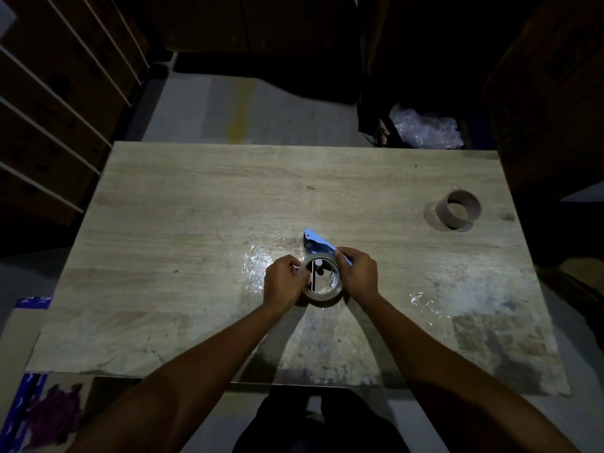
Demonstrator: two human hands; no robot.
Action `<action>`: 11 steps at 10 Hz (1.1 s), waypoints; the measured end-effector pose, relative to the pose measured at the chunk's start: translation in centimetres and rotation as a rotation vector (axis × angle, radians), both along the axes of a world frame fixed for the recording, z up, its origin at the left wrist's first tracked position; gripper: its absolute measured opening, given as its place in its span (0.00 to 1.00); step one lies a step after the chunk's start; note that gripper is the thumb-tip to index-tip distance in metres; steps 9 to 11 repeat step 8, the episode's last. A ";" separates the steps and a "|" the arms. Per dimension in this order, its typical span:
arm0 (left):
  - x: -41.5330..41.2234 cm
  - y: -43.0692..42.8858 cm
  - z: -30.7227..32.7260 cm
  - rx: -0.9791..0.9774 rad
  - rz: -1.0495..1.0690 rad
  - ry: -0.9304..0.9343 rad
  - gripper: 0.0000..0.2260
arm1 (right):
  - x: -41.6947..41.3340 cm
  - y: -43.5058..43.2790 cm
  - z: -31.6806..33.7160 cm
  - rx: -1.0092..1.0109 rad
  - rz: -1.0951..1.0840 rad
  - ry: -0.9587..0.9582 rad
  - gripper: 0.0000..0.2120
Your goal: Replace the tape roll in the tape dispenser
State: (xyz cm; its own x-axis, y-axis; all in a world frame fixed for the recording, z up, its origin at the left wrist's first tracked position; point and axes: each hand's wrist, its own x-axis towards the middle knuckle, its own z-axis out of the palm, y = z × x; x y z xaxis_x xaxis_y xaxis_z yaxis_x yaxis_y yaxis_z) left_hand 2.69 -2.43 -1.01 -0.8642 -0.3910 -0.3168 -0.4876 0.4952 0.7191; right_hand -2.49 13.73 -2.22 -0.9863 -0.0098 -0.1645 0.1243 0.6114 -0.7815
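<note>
Holding the tape roll (322, 277) between both hands just below the middle of the frame, we are pressing it over the blue tape dispenser (315, 240), whose tip is sticking out from behind the roll toward the upper middle. Our left hand (283, 280) is curling its fingers around the roll's left edge, closed on it, while our right hand (359, 273) is wrapping the roll's right edge and the blue body just behind it, also closed. Through the roll's open centre we are seeing a pale bar and dark parts of the dispenser. Both forearms are reaching up from the bottom corners of the frame and converging, wrists slightly bent inward. We are counting one full roll, one dispenser, and one bare cardboard core (459, 212) lying on its side well apart, at the right of the wooden table (196, 207).
</note>
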 end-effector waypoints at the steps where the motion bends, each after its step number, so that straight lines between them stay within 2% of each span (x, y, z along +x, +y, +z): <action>1: 0.1 0.0 -0.1 0.012 -0.020 0.007 0.05 | -0.1 0.1 -0.1 0.021 0.054 0.016 0.11; 2: 0.0 -0.2 -0.2 0.020 -0.031 0.021 0.07 | 0.0 0.2 0.2 0.054 0.103 0.026 0.12; 3: -0.2 -0.3 -0.2 -0.029 -0.069 0.044 0.14 | 0.2 0.2 0.5 0.060 0.144 0.042 0.12; 4: -0.1 -0.3 0.1 -0.183 -0.218 0.101 0.19 | 0.5 0.0 0.7 0.121 0.199 0.018 0.12; 5: 0.2 -0.4 0.2 -0.353 -0.403 0.192 0.23 | 1.1 0.0 0.7 0.203 0.250 0.027 0.19; 6: 0.5 -0.7 0.1 -0.479 -0.514 0.176 0.27 | 2.0 -0.2 1.4 0.317 0.287 -0.038 0.26; 8: 0.8 -1.4 0.0 -0.582 -0.598 0.175 0.32 | 3.1 -0.6 2.3 0.452 0.265 0.095 0.33; 11: 0.8 -1.4 0.0 -0.582 -0.598 0.175 0.32 | 3.1 -0.6 2.3 0.452 0.265 0.095 0.33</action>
